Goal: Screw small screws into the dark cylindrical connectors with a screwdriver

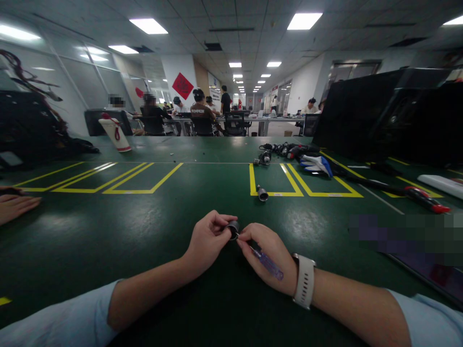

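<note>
In the head view, my left hand point(210, 241) pinches a small dark grey cup-shaped part point(233, 225) between thumb and fingers, its open mouth turned toward my right hand. My right hand point(271, 258) is closed on a small screwdriver point(267, 264) with a see-through purple handle. The shaft points at the mouth of the cup-shaped part; whether its tip touches anything inside is too small to tell. Beyond my hands, a similar grey cup-shaped part point(262, 193) lies on its side on the green table point(144, 241).
Black cabled parts point(280, 150) lie in a heap beside a blue and white glove point(316, 165). A red and black tool point(423, 197) is at right. A white cup point(115, 135) stands at the back left. Another person's hand point(16, 205) rests at the left edge.
</note>
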`<state>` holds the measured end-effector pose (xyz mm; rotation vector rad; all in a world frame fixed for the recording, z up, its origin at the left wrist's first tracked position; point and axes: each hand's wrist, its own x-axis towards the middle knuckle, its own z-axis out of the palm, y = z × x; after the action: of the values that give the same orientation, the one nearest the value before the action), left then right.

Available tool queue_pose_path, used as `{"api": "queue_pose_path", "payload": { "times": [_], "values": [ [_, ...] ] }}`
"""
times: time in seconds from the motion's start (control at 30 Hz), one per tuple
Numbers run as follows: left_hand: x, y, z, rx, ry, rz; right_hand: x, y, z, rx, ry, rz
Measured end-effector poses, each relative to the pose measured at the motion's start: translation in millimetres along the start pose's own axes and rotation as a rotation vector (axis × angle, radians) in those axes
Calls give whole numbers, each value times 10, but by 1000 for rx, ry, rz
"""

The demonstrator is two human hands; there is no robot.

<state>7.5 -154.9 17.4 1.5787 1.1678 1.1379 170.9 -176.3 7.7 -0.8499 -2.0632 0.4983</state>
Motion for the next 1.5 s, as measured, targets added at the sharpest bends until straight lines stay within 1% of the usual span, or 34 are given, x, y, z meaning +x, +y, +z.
{"api": "queue_pose_path", "payload": {
  "times": [0.3, 0.57, 0.77, 1.13, 1.4, 1.5],
  "values": [
    [-9, -54, 9, -18, -26, 66, 1, -8, 3, -39, 6, 11],
    [-4, -38, -1, 6, -3, 41, -2, 3, -1, -31, -4, 35],
    [11, -92, -6, -19, 0, 55, -6, 5, 1, -47, 27, 33],
    [19, -93, -16, -37, 20, 28, -27, 16, 10, -46, 51, 15],
    [6, -58, -20, -27, 4, 14, -5, -2, 5, -89, 52, 44],
    [8, -67, -20, -24, -1, 20, -7, -17, 2, -68, 37, 53]
  ]
}}
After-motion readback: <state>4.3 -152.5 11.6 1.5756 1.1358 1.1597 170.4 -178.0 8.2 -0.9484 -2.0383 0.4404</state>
